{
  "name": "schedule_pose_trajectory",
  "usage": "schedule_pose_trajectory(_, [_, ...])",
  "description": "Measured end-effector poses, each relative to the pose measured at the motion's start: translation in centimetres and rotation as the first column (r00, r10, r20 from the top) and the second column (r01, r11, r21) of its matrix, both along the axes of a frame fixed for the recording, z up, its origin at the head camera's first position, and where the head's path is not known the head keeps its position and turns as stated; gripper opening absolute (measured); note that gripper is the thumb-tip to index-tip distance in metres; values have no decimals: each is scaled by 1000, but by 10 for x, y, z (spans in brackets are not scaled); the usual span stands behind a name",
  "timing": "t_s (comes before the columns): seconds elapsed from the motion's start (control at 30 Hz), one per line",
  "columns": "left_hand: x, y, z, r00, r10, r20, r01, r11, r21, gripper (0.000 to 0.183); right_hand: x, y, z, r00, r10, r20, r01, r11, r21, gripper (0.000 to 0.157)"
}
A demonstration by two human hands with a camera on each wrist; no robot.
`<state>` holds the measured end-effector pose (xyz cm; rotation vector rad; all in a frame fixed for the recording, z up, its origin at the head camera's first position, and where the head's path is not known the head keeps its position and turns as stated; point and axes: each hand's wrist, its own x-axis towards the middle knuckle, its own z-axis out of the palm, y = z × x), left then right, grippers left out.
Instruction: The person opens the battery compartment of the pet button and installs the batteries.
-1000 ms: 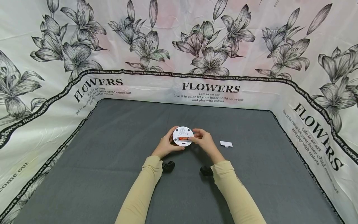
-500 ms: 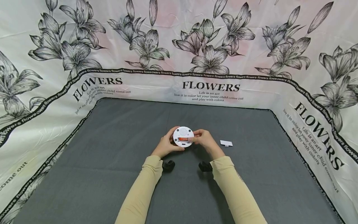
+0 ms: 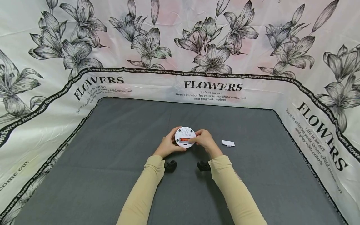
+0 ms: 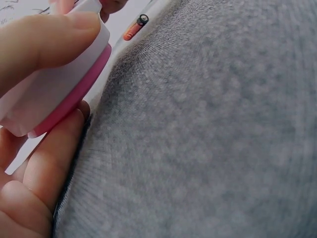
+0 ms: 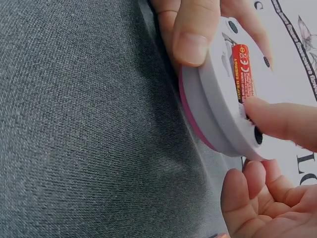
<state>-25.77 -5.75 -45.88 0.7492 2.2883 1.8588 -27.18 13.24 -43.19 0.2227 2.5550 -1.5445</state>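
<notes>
My left hand [image 3: 166, 146] grips a round white device [image 3: 185, 132] by its left edge, thumb in front and fingers behind. Its underside faces me, with small holes, dark feet and an uncovered battery slot; a pink band runs round its far side. An orange-red battery [image 5: 242, 69] lies in that slot. The thumb of my right hand [image 3: 206, 141] presses at the battery's right end, while its curled fingers are at the device's rim. Another orange battery [image 4: 134, 29] with a dark end shows beyond the device in the left wrist view; in the head view it is hidden.
A small white battery cover [image 3: 228, 143] with a tab lies on the grey cloth [image 3: 121, 134] to the right of my hands. Black wrist cameras [image 3: 170, 166] sit below both wrists. White fabric printed with flowers [image 3: 152, 84] borders the back and sides.
My right wrist has shifted slightly up and left, with the thumb still at the battery's end. The left hand keeps its grip, and the battery remains in the slot.
</notes>
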Motion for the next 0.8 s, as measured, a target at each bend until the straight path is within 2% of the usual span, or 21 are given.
schedule_pose_trajectory(0.33, [0, -1, 0, 1000, 7, 6, -7, 1000, 18, 89, 0, 1, -3, 998, 56, -34, -56, 998, 17, 45])
schedule_pose_trajectory(0.47, [-1, 0, -1, 1000, 13, -1, -13, 1000, 20, 89, 2, 1, -5, 989, 101, -110, -96, 994, 43, 49])
schedule_pose_trajectory(0.57, [-3, 0, -2, 1000, 20, -15, -20, 1000, 6, 88, 5, 0, -5, 960, 153, -234, -133, 986, 99, 47])
schedule_pose_trajectory(0.67, [-3, 1, -3, 1000, 17, -18, -17, 1000, -8, 88, 7, -2, -5, 910, 211, -357, -159, 973, 169, 35])
schedule_pose_trajectory(0.8, [-2, 0, -2, 1000, 6, -9, -6, 1000, -9, 87, 9, -4, -7, 847, 318, -427, -203, 935, 292, 16])
